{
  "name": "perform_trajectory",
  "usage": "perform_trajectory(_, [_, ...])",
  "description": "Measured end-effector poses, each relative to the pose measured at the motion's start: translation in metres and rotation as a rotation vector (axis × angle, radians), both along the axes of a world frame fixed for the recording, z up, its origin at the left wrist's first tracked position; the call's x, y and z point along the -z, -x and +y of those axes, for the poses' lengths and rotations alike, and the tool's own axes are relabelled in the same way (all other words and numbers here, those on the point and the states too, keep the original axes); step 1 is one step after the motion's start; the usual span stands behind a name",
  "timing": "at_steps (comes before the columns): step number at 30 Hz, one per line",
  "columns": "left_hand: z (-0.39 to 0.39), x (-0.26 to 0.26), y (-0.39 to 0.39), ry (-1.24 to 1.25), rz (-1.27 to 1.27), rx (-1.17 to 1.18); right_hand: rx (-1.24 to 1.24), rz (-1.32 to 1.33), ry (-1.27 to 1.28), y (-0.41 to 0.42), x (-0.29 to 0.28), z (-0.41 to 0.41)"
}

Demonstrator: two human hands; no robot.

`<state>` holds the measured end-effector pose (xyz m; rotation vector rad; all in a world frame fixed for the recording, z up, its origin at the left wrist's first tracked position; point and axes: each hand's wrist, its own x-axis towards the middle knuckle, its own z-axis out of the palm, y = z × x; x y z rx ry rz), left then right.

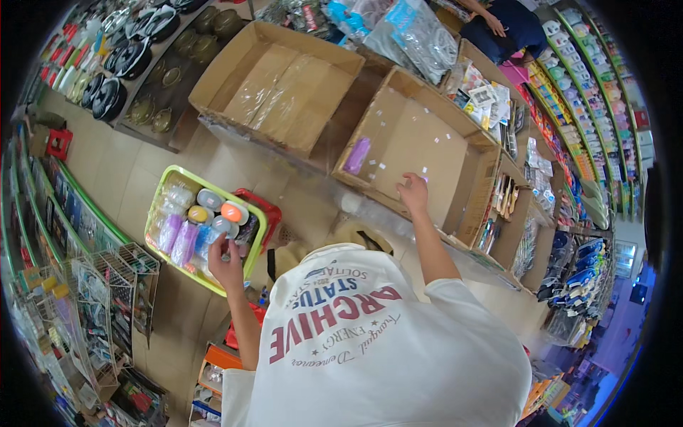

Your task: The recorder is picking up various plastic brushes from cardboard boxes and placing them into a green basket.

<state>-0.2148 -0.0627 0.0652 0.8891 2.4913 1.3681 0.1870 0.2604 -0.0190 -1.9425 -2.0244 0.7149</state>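
Note:
My left hand (226, 261) is over the near right side of a lime-green plastic basket (163, 187), its fingers curled beside a grey-topped item (225, 227); whether it grips anything is not clear. The basket holds purple wrapped packs (185, 243), blue ones and several round-topped items, among them an orange one (231, 212) and a yellow one (198, 214). My right hand (413, 193) reaches into a shallow cardboard box (421, 133), fingers bent and apart, with a small purple bit by the fingertips. A purple wrapped pack (357, 156) lies at that box's left end, among scattered small white pieces.
Another cardboard box (277, 91) stands to the left of mine. Plastic-wrapped goods (416, 37) lie behind. Boxes of brushes and packets line the right. A red basket (264, 208) is partly under the green one. Wire racks (96, 320) stand at left. Another person (501, 32) is at the top right.

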Motion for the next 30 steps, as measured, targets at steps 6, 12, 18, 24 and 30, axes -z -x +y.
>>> perform_trajectory(6, [0.059,-0.009,-0.085,-0.101,-0.161,0.063,0.274,-0.2,0.228,-0.063,0.077,0.034])
perform_trajectory(12, [0.106,-0.045,-0.141,0.025,-0.071,0.236,0.263,-0.184,0.334,-0.07,0.088,0.046])
perform_trajectory(18, [0.097,-0.039,-0.176,0.042,-0.063,0.138,0.143,-0.062,0.266,-0.061,0.087,0.065])
perform_trajectory(24, [0.081,-0.038,-0.194,0.115,-0.094,0.073,0.03,0.384,0.386,-0.014,0.109,0.099])
perform_trajectory(30, [0.071,-0.044,-0.213,0.097,-0.073,-0.013,-0.084,0.224,0.472,0.072,0.067,0.104])
